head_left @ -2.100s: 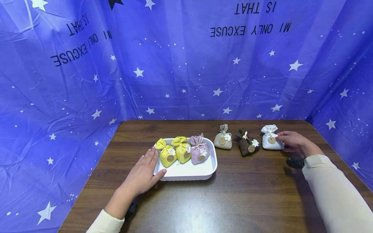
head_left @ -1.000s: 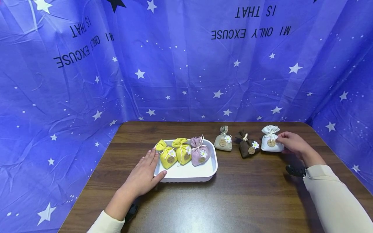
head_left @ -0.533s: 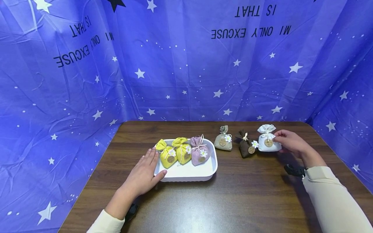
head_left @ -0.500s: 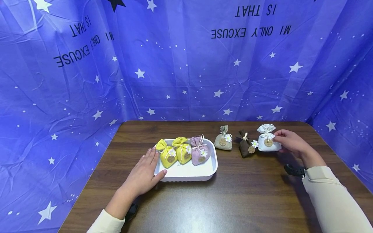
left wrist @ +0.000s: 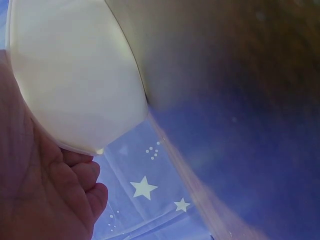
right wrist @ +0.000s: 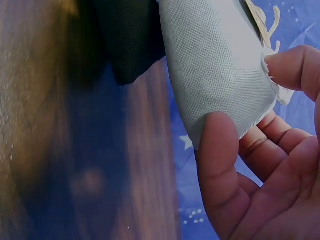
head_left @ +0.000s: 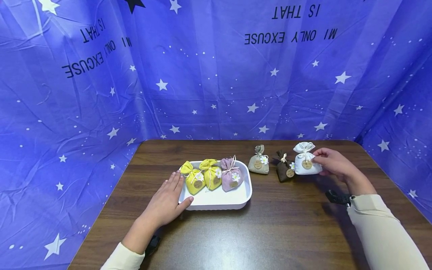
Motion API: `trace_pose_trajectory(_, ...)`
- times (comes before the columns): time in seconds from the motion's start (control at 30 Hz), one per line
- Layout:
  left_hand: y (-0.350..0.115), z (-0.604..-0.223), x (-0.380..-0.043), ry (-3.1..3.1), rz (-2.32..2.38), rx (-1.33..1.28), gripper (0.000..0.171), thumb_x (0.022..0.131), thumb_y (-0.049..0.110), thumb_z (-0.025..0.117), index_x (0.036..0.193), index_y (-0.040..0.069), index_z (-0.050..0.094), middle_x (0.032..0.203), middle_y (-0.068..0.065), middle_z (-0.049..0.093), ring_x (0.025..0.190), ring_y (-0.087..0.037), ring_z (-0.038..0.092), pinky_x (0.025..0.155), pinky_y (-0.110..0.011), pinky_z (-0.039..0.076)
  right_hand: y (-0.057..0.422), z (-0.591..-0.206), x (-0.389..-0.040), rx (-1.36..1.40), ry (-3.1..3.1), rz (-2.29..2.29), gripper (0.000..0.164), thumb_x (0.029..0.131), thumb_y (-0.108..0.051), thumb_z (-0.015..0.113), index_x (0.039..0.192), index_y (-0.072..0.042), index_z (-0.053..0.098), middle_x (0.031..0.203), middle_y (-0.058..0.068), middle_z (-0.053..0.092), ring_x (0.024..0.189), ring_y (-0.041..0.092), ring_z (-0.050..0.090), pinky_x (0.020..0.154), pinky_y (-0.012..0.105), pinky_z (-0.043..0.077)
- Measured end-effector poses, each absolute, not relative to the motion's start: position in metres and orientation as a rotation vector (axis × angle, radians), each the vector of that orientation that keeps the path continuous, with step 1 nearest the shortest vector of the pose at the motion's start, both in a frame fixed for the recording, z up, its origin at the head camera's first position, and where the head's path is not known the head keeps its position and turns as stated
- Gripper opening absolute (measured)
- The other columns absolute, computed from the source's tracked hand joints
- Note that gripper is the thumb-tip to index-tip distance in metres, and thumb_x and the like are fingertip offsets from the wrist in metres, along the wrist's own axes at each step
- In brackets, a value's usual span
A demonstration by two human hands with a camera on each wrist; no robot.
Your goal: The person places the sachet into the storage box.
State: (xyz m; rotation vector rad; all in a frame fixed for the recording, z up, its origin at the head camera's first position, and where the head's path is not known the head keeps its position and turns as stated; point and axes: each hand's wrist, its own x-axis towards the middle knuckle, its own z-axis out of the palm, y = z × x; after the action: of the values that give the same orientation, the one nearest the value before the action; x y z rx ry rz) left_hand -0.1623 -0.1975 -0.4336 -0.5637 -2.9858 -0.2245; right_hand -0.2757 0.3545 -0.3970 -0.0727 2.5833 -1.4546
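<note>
In the head view my right hand (head_left: 335, 165) pinches a small white sachet (head_left: 301, 169), tied with cord and bearing a round tag, by its right side. The right wrist view shows the thumb and fingers on either side of the white sachet's (right wrist: 215, 70) lower corner. Just left of it stands a brown sachet (head_left: 281, 174) with a white flower. My left hand (head_left: 163, 204) rests at the left end of a white tray (head_left: 216, 206), fingers straight along its rim. Two yellow sachets (head_left: 192, 187) and a lilac sachet (head_left: 227, 183) lie in the tray.
A beige sachet (head_left: 256, 169) with a flower stands between the tray and the brown one. All rests on a dark wood table (head_left: 270, 232). A blue starry curtain (head_left: 216, 75) hangs behind the table and along its sides.
My right hand has shifted left with the white sachet, bringing it up against the brown sachet's flower. The left hand and tray hold their place.
</note>
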Motion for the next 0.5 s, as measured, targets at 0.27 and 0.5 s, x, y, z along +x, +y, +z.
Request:
trace_pose_trajectory(0.27,-0.197,-0.433,-0.162,-2.977,-0.232,-0.576,0.084,0.100,0.057,0.046,0.149,-0.009,0.033,0.159,-0.025,0.024,0.148,-0.037,0.019,0.117,-0.053,0.023,0.341,-0.389,-0.272,-0.129,2.575,-1.477,0.033,0.094,-0.010,0.057,0.119,0.008,0.046,0.087,-0.001,0.059,0.071,0.013,0.058,0.058,0.037,0.058)
trace_pose_trajectory(0.5,-0.197,-0.433,-0.162,-2.983,-0.230,-0.566,0.084,0.099,0.057,0.047,0.150,-0.009,0.033,0.159,-0.024,0.024,0.148,-0.036,0.019,0.117,-0.052,0.023,0.327,-0.385,-0.271,-0.176,2.558,-1.504,0.032,0.092,-0.008,0.058,0.117,0.010,0.046,0.085,-0.001,0.060,0.069,0.013,0.058,0.055,0.034,0.056)
